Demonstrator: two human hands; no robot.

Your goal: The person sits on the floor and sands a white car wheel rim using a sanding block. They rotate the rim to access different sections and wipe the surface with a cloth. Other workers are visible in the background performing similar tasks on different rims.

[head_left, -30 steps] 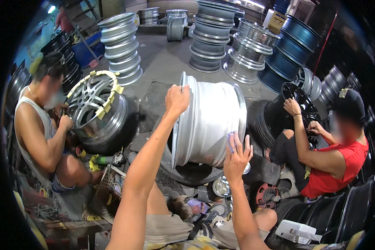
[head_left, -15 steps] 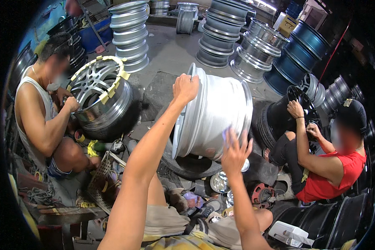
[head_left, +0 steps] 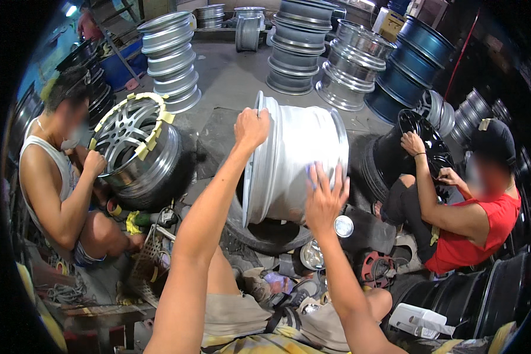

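Note:
A pale silver wheel rim point(head_left: 298, 141) lies on its side on a dark tyre point(head_left: 248, 239) in front of me. My left hand point(head_left: 251, 127) is closed over the rim's upper left flange, its forearm stretching up from the lower edge. My right hand point(head_left: 325, 197) presses a small purple pad point(head_left: 312, 172) on the lower right of the barrel; its fingers are spread over the pad, which is mostly hidden. A round metal can point(head_left: 343, 226) is just beside my right wrist, and another shiny container point(head_left: 311, 255) is below it.
A co-worker point(head_left: 53, 177) at left handles a taped rim point(head_left: 141, 144); another point(head_left: 466, 218) at right handles a black rim point(head_left: 389, 165). Rim stacks point(head_left: 292, 47) stand behind. A basket point(head_left: 147, 259), red reel-like object point(head_left: 376, 268) and black rims point(head_left: 478, 301) surround me.
My right hand has moved up and slightly left across the barrel with the purple pad. My left hand stays on the flange; the whole view shifted briefly between frames.

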